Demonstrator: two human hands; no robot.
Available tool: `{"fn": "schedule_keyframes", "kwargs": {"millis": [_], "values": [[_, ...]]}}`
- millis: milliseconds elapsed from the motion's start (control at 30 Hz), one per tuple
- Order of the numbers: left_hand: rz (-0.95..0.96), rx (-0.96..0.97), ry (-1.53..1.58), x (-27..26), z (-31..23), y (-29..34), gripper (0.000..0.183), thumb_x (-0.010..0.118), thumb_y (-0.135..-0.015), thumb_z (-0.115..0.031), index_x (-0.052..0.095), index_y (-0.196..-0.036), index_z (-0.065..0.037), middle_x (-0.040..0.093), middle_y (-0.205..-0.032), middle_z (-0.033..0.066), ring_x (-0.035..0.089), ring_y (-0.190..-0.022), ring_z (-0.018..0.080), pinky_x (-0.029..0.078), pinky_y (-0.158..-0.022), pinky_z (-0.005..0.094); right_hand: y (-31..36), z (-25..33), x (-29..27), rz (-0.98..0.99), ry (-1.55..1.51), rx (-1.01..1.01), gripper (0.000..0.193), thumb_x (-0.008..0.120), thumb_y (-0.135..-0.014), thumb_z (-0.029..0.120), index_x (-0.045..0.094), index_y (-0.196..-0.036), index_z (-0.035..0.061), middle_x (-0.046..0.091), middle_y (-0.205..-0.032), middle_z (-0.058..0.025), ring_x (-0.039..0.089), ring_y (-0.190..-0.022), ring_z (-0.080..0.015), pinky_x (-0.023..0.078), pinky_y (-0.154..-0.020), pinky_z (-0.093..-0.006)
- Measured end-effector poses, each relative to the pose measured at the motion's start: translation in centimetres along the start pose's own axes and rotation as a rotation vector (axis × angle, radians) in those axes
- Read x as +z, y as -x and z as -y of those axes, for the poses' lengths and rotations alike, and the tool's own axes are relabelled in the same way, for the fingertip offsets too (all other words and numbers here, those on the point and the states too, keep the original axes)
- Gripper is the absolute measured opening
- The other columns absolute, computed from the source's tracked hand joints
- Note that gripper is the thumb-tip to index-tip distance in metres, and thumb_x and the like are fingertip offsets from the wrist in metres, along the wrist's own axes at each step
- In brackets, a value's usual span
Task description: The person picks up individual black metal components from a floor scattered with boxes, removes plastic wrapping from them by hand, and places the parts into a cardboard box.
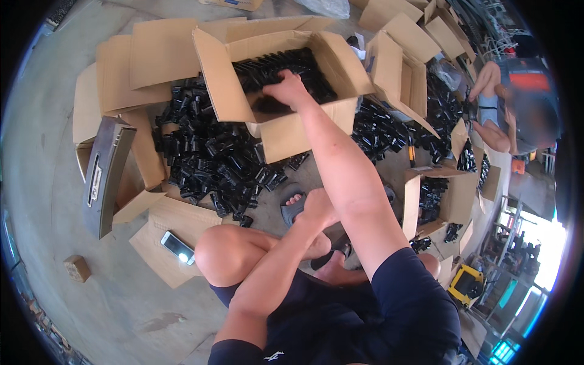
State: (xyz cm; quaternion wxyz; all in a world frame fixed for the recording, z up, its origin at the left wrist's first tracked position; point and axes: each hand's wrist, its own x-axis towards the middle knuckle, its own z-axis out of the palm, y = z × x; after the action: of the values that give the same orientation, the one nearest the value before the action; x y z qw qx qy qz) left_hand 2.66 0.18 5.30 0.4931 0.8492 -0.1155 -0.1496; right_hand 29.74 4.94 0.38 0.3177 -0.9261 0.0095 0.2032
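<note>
Parts (311, 76), black and glossy, lie massed inside the open carton (342, 113) before you, with a row along its far edge whose long axes appear to slant, though which end leads cannot be told. Your right hand (287, 91) reaches over the carton's left half, thumb and fingers partly spread, fingertips too obscured to tell whether they hold anything; your left hand (319, 208) is curled just beside your right forearm (340, 161), its contents hidden. Your dark shirt (340, 322) bears a small white mark (274, 356).
</note>
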Motion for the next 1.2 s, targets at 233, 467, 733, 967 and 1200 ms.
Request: {"fn": "schedule_keyframes", "kwargs": {"millis": [233,467,733,967,1200], "values": [[0.197,-0.013,-0.211,-1.8,-0.9,-0.3,0.035,0.068,-0.09,-0.037,0.068,-0.099,-0.003,0.072,-0.091,0.0178,0.072,-0.088,0.0343,0.057,-0.075,0.0466,4.7,3.9,-12.6,0.131,-0.776,-0.179,0.065,0.086,-0.073,0.022,0.054,-0.128,0.0064,0.063,-0.111,-0.0088,0.066,-0.092,-0.0232,0.058,-0.063,-0.0424],[0.164,-0.067,-0.197,-1.8,-1.1,-0.6,0.039,0.073,-0.086,-0.04,0.068,-0.109,-0.009,0.072,-0.095,0.0205,0.069,-0.092,0.04,0.055,-0.08,0.0511,20.9,-3.4,-22.3,0.023,-0.548,-0.202,0.063,0.086,-0.074,0.026,0.058,-0.126,0.0056,0.068,-0.105,-0.0033,0.066,-0.089,-0.0137,0.05,-0.062,-0.0265],[0.278,-0.073,-0.322,-0.3,-3.4,1.1,0.039,0.071,-0.088,-0.039,0.068,-0.113,-0.008,0.073,-0.096,0.0197,0.069,-0.094,0.04,0.055,-0.081,0.05,39.5,-24.4,-18.2,0.205,-0.849,0.354,0.069,0.085,-0.075,0.017,0.052,-0.134,0.0082,0.064,-0.112,-0.002,0.062,-0.098,-0.0144,0.053,-0.079,-0.0323],[0.37,-0.09,-0.509,0.1,0.0,3.3,0.04,0.07,-0.088,-0.038,0.069,-0.113,-0.006,0.074,-0.093,0.0149,0.071,-0.092,0.0338,0.055,-0.08,0.0447,44.2,-37.4,-14.2,0.337,-0.047,0.327,0.082,0.084,-0.067,0.033,0.051,-0.14,0.015,0.054,-0.136,-0.0098,0.063,-0.107,-0.0224,0.057,-0.073,-0.0356],[0.554,-0.161,-0.707,0.3,-1.9,4.6,0.039,0.073,-0.087,-0.034,0.069,-0.113,-0.005,0.072,-0.102,0.0207,0.069,-0.097,0.0379,0.054,-0.084,0.0464,43.9,-45.5,-12.6,0.363,0.402,0.105,0.074,0.083,-0.065,0.026,0.055,-0.134,0.0188,0.041,-0.152,-0.0105,0.06,-0.121,-0.0339,0.052,-0.097,-0.0429]]}}
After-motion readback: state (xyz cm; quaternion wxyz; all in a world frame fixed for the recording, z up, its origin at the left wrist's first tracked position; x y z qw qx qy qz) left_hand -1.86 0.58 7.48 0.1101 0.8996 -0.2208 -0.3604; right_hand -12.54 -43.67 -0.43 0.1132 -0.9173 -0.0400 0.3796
